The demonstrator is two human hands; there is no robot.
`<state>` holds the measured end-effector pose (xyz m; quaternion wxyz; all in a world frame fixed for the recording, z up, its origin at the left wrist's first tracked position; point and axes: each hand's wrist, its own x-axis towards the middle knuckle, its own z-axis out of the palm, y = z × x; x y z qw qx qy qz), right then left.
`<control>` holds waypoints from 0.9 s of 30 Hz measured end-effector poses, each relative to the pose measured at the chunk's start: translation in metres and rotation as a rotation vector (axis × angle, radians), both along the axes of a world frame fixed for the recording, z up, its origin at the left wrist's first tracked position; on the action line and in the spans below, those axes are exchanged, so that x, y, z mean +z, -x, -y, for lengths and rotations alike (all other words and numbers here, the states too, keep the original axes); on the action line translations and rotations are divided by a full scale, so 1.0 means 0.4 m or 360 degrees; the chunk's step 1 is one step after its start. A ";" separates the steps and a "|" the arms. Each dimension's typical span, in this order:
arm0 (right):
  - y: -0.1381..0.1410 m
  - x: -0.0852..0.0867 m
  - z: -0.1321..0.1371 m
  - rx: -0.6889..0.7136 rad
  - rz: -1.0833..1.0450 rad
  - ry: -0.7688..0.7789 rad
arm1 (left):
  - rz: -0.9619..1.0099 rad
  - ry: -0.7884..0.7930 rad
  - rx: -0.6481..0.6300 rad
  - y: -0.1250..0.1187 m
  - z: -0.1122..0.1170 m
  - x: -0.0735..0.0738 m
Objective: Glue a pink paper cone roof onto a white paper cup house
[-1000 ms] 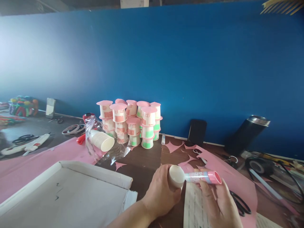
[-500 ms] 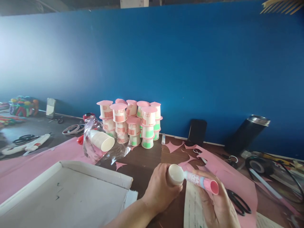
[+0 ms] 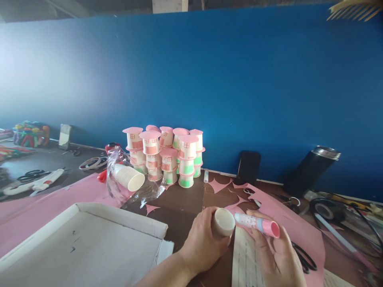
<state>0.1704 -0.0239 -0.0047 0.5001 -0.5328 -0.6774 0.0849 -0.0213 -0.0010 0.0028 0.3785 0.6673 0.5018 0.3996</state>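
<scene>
My left hand (image 3: 203, 239) is wrapped round a white paper cup (image 3: 225, 222), whose round end faces up toward me. In my right hand (image 3: 277, 255) lies a glue stick (image 3: 254, 223) with a pink base and a patterned barrel, its pale tip pointing at the cup's rim with a small gap between them. Below the right hand lies a printed sheet of paper (image 3: 243, 255). Beyond both hands stand stacked paper cups (image 3: 155, 149) with pink paper discs, some with drawn windows and others with green patches.
A white cardboard tray (image 3: 119, 217) fills the front left. Behind it a sleeve of nested cups (image 3: 130, 177) lies in clear plastic. Pink paper (image 3: 287, 215), black-handled scissors (image 3: 305, 257), a phone (image 3: 248, 165) and a leaning black flask (image 3: 311, 169) are at the right.
The glue stick has moved right, off the cup's rim, leaving a small gap. The cup in my left hand has shifted slightly right.
</scene>
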 end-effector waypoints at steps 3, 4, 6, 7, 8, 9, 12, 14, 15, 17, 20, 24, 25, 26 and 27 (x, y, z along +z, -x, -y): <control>0.002 0.004 0.002 -0.0048 -0.0088 0.0047 | -0.0031 -0.0057 -0.0003 -0.003 0.002 -0.002; 0.004 0.007 0.002 -0.0064 -0.0118 0.0060 | -0.0035 -0.0073 -0.0002 -0.003 0.002 -0.002; 0.008 0.010 0.003 -0.0076 -0.0188 0.0067 | -0.0038 -0.0086 0.0000 -0.004 0.003 -0.001; 0.010 0.012 0.003 -0.0072 -0.0227 0.0071 | -0.0036 -0.0083 0.0000 -0.004 0.003 -0.001; 0.012 0.013 0.003 -0.0064 -0.0261 0.0080 | -0.0032 -0.0073 -0.0004 -0.004 0.003 0.000; 0.013 0.014 0.003 -0.0059 -0.0288 0.0094 | -0.0027 -0.0061 -0.0009 -0.004 0.002 0.000; 0.014 0.018 0.004 -0.0069 -0.0336 0.0131 | -0.0009 -0.0037 -0.0013 -0.003 0.001 0.000; 0.015 0.021 0.004 -0.0090 -0.0348 0.0119 | -0.0003 -0.0043 -0.0011 -0.002 0.000 -0.001; 0.015 0.024 0.004 -0.0096 -0.0360 0.0108 | -0.0005 -0.0045 -0.0011 -0.002 0.000 -0.001; 0.016 0.028 0.003 -0.0092 -0.0415 0.0109 | -0.0017 -0.0036 -0.0015 -0.001 0.001 -0.002; 0.017 0.033 0.002 -0.0080 -0.0550 0.0175 | -0.0031 -0.0028 -0.0017 -0.001 0.001 0.000; 0.017 0.035 0.001 -0.0046 -0.0651 0.0275 | -0.0048 -0.0036 -0.0031 -0.001 0.001 0.003; 0.018 0.035 0.001 -0.0018 -0.0665 0.0290 | -0.0051 -0.0036 -0.0034 -0.001 0.000 0.003; 0.018 0.035 0.001 0.0006 -0.0673 0.0300 | -0.0054 -0.0037 -0.0037 -0.001 0.000 0.003; 0.019 0.035 0.000 0.0024 -0.0680 0.0308 | -0.0056 -0.0040 -0.0039 -0.001 -0.001 0.003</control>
